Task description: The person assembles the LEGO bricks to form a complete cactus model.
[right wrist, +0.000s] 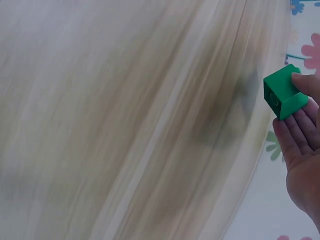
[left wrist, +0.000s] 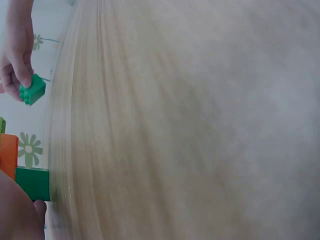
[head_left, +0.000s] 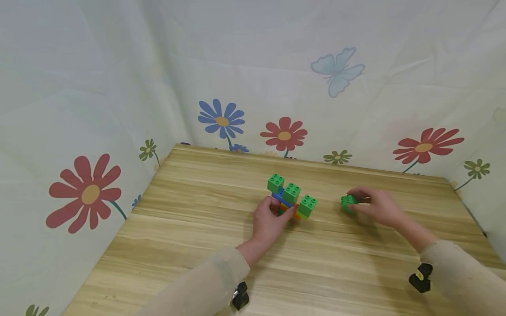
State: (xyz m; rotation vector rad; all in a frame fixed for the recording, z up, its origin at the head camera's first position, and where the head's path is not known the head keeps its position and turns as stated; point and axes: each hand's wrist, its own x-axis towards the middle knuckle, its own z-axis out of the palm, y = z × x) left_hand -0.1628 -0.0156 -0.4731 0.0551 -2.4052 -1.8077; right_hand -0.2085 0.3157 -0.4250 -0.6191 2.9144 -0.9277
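My left hand (head_left: pixel 269 221) grips a small built piece of toy building blocks (head_left: pixel 290 197) near the middle of the table. Green studded blocks top it at three spots, over blue, orange and lime ones. Low in the left wrist view, a green block (left wrist: pixel 33 184) and an orange block (left wrist: pixel 8 156) of that piece show beside the hand. Off to the right, my right hand (head_left: pixel 377 206) pinches a single green block (head_left: pixel 348 204) between thumb and fingers. The right wrist view shows this block (right wrist: pixel 284 92) tilted, its hollow underside partly visible, held above the wooden surface.
The wood-grain table (head_left: pixel 189 245) reaches back to a white cloth backdrop (head_left: pixel 253 66) printed with flowers and a butterfly. Cloth also hangs along the left and right sides. A small black device (head_left: pixel 240 296) sits at the left wrist, another (head_left: pixel 421 278) at the right.
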